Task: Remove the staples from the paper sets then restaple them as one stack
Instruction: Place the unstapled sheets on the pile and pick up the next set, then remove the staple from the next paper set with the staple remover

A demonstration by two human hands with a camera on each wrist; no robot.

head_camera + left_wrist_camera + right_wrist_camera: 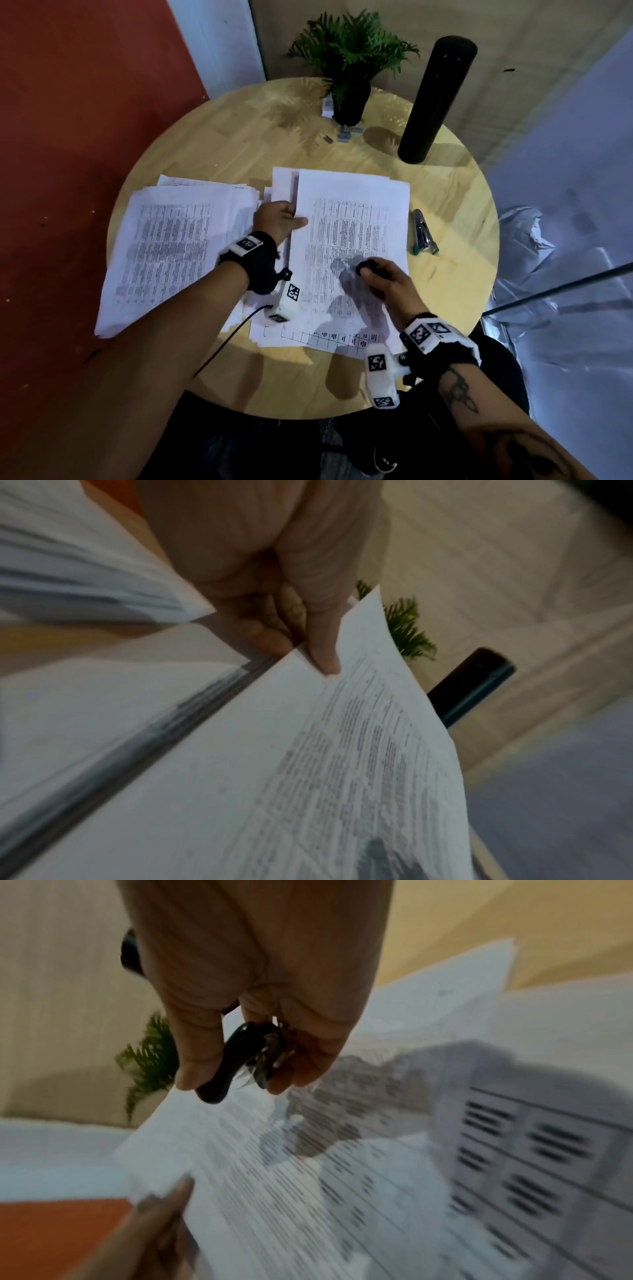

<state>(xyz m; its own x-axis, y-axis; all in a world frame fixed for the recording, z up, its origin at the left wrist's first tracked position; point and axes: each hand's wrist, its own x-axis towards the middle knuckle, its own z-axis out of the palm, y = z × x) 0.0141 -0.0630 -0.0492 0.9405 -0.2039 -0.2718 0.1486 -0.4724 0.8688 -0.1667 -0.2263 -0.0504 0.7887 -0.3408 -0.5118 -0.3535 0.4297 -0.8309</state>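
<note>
Two paper piles (164, 246), maybe three; L hand (274, 219) pinching top sheet (352, 219), R hand (387, 277) clutching staple remover (366, 266), one stapler (423, 231).

On the round table (455, 281): 2 paper spreads side by side, left pile (164, 253) and right sheets (352, 219); stapler (424, 233) right of those; behind, plant (349, 65), cylinder (436, 99), possibly staples (344, 135).

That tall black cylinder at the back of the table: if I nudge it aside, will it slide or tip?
Probably tip. The black cylinder stands upright, tall and narrow on a small base, so a push high up would likely topple it. Once down, its round body could roll on the smooth wooden table. A low push near the base seems safer. Its weight cannot be judged.
</note>
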